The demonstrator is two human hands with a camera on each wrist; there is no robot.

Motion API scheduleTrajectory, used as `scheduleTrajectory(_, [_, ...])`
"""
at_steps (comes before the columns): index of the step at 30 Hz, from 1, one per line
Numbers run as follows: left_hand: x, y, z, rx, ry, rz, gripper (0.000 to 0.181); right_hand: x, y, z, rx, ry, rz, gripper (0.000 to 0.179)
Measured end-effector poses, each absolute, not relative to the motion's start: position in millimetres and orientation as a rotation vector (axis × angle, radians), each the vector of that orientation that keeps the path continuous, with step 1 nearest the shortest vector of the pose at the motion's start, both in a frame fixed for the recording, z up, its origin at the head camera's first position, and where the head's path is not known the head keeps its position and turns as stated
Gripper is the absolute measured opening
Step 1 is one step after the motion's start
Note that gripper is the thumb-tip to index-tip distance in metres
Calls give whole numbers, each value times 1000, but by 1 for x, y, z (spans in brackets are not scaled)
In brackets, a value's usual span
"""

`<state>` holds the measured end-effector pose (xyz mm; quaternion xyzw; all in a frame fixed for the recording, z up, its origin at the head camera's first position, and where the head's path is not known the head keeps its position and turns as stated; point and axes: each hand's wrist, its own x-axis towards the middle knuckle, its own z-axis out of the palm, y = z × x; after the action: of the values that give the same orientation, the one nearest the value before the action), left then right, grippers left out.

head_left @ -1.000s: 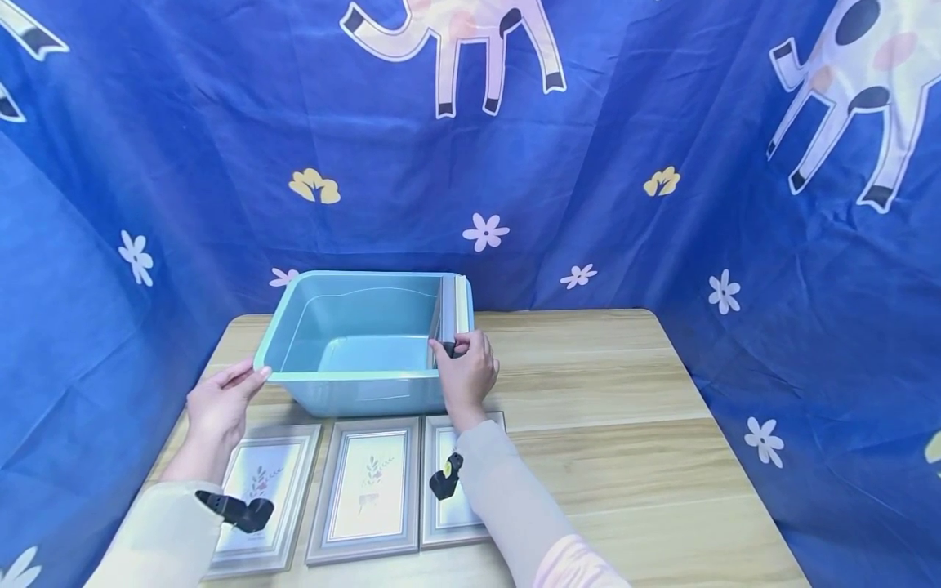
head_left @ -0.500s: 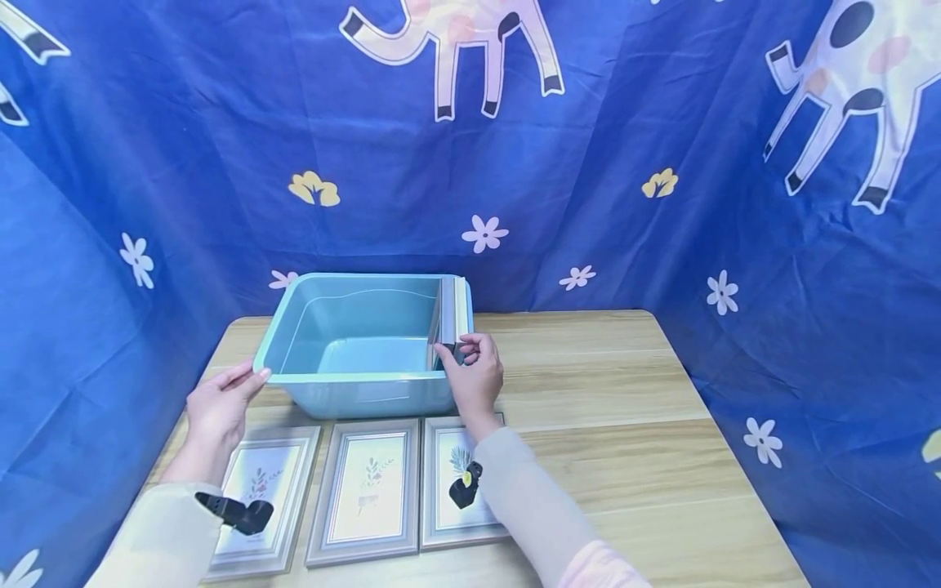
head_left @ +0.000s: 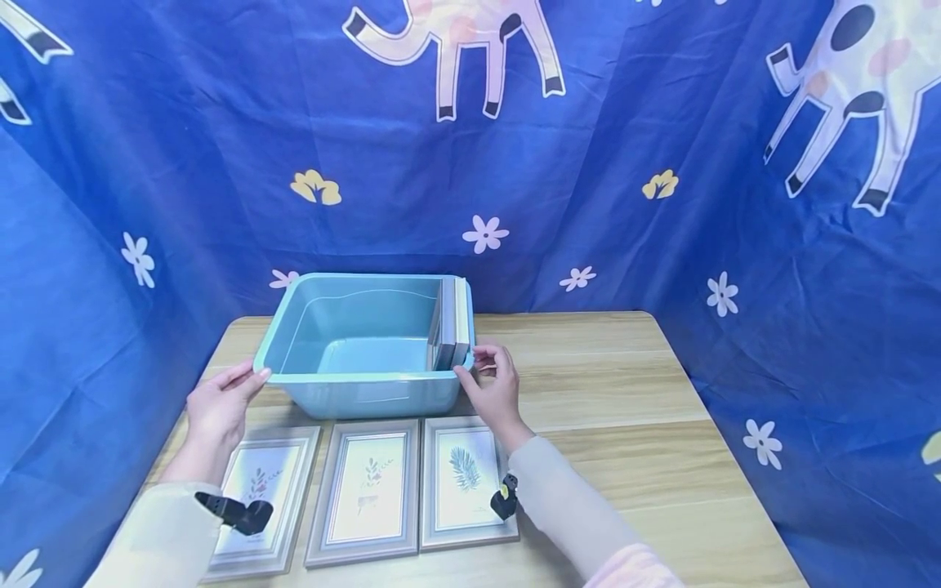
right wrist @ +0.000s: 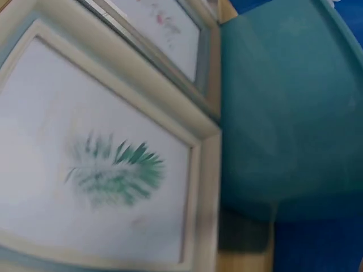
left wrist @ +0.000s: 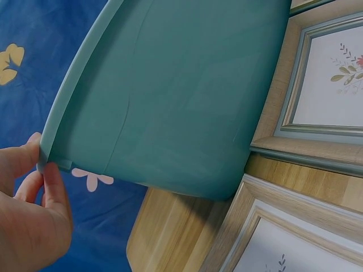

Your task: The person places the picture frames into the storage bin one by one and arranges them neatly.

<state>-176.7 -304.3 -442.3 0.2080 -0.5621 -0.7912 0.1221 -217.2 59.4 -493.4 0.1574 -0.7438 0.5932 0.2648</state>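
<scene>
Left hand (head_left: 220, 408) pinches the rim of the blue bin (head_left: 360, 377) at its near left corner; the left wrist view shows thumb and fingertips on opposite sides of the lip. Right hand (head_left: 496, 392) is at the near right corner, thumb by the near rim, bent fingers by the right rim. Whether it grips the lip or only touches it, cannot tell; the right wrist view does not show the fingers.

Bin sits on the wooden table (head_left: 603, 408), toward the far edge, its long axis running left to right. It lies between the hands and on their far side, one hand to each near corner.

Inside, along the right wall: a grey-edged slim frame (head_left: 448, 314) and a pale-edged slim piece (head_left: 461, 314), both on edge, side by side, top edges running near to far, across the bin's length. Right hand is much the nearer to them. The bin floor left of them shows bare.

Near side of the bin, a row of three flat frames, picture side up, long axes near to far: left frame (head_left: 274, 474), partly under the left forearm; middle frame (head_left: 366, 492), a floral print; right frame (head_left: 466, 482), a green leaf print. Middle and right lie close together; a strip of wood separates left from middle. Right frame is nearest the right hand, just to its near left.
</scene>
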Motion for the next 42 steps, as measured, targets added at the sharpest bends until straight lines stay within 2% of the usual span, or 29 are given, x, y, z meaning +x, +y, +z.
scheduleTrajectory(9, [-178, -303, -444, 614, -1607, -2318, 26, -192, 82, -488, 493, -2107, 1671, 39])
scheduleTrajectory(19, [-179, -302, -441, 612, -1584, -2332, 26, -210, 112, -554, 313, -2433, 1762, 56])
scheduleTrajectory(26, [-181, -305, -444, 624, -1599, -2332, 28, -210, 128, -573, 153, -2577, 1743, 61])
scheduleTrajectory(28, [-186, -310, -453, 655, -1640, -2298, 31, -209, 132, -574, 117, -2609, 1757, 61])
scheduleTrajectory(31, [-209, -341, -505, 544, -1664, -2260, 40, -207, 136, -576, 78, -2663, 1748, 61])
scheduleTrajectory(32, [-212, -343, -508, 573, -1680, -2247, 45, -207, 137, -576, 68, -2681, 1739, 61])
scheduleTrajectory(35, [-206, -336, -497, 534, -1644, -2283, 35, -207, 140, -575, 25, -2748, 1714, 60])
scheduleTrajectory(38, [-184, -304, -444, 650, -1621, -2315, 28, -207, 141, -575, 17, -2807, 1722, 61])
scheduleTrajectory(42, [-179, -301, -439, 619, -1586, -2330, 26, -206, 140, -578, 40, -2863, 1701, 61])
